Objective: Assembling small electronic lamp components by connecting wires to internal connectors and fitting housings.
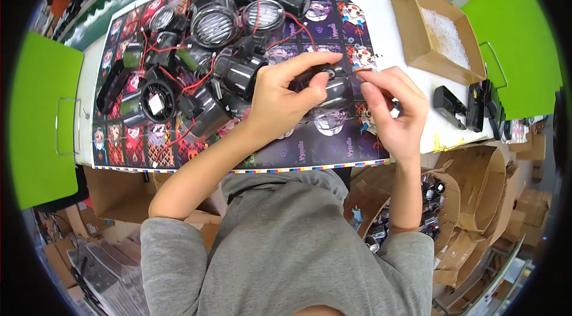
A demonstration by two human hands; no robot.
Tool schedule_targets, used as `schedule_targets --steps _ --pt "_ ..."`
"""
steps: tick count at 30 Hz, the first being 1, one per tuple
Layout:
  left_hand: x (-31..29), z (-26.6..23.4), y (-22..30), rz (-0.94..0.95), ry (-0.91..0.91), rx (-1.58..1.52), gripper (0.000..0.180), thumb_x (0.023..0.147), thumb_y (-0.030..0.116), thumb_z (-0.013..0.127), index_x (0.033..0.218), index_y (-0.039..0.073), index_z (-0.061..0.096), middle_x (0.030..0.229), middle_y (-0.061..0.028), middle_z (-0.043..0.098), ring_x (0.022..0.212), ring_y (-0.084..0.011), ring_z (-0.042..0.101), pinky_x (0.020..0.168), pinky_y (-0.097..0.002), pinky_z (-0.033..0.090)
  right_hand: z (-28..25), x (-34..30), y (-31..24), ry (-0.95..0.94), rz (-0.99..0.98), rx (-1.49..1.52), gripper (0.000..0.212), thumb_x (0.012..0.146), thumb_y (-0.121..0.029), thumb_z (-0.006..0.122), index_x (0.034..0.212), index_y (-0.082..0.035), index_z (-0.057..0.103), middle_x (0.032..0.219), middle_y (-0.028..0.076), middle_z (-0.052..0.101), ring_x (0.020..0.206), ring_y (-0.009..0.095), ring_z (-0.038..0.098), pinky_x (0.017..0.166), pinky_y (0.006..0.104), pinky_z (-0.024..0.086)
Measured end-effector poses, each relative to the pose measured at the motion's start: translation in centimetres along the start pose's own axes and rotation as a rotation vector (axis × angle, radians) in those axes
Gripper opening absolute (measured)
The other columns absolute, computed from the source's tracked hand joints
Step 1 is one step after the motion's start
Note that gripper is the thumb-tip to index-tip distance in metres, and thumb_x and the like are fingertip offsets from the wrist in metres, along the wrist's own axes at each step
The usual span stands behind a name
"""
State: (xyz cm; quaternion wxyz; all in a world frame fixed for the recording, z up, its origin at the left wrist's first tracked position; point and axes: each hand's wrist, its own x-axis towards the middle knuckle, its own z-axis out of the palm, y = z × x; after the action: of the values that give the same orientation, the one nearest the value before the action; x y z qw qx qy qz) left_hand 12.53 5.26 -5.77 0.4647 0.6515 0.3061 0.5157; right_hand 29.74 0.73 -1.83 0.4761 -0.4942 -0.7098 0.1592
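Over the middle right of the printed sheet, my left hand (283, 89) grips a glossy black cylindrical housing (337, 95), thumb and forefinger at its upper end. Close by on its right, my right hand (396, 104) has thumb and forefinger drawn together by a thin dark wire (362, 70); whether the wire is between the fingertips is hard to make out. Left of my hands lies a pile of similar black housings (238, 71) with red wires. Some show slatted round faces (214, 25), and one shows a round fan-like face (157, 101) with a white square.
An open cardboard box (411, 30) of small clear pieces stands at the back right. Black plastic parts (450, 107) lie below it on the white table. Green panels (47, 119) flank both sides. Large cardboard cartons (476, 185) sit below the table's front edge, one holding black parts.
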Motion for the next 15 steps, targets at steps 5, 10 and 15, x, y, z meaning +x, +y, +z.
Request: schedule_targets --steps 5,10,15 --pt "0.2 0.1 -0.4 0.007 -0.004 -0.186 0.027 0.085 0.003 0.053 0.111 -0.001 0.058 0.098 -0.0054 0.064 0.083 -0.0062 0.056 0.072 -0.0204 0.046 1.6 0.6 -0.1 -0.028 0.283 0.495 0.015 0.080 0.004 0.061 0.094 0.001 0.064 0.078 0.002 0.060 0.068 0.004 0.054 0.059 0.0176 0.044" --pt "0.2 0.1 -0.1 0.008 -0.038 -0.099 0.024 0.090 0.007 0.052 0.111 -0.002 0.057 0.098 -0.0050 0.063 0.083 -0.0057 0.055 0.071 -0.0201 0.045 2.2 2.8 1.3 -0.151 0.271 0.635 0.011 0.082 0.002 0.061 0.090 0.001 0.052 0.083 0.004 0.060 0.079 0.006 0.057 0.069 0.0189 0.047" --pt "0.4 0.6 -0.1 0.000 0.024 -0.060 0.023 0.092 0.010 0.051 0.110 -0.001 0.058 0.087 -0.0010 0.062 0.073 -0.0026 0.050 0.063 -0.0175 0.041 2.7 3.4 1.7 -0.188 0.235 0.536 0.011 0.083 0.003 0.059 0.089 -0.001 0.050 0.079 0.002 0.055 0.078 0.006 0.056 0.069 0.0193 0.047"
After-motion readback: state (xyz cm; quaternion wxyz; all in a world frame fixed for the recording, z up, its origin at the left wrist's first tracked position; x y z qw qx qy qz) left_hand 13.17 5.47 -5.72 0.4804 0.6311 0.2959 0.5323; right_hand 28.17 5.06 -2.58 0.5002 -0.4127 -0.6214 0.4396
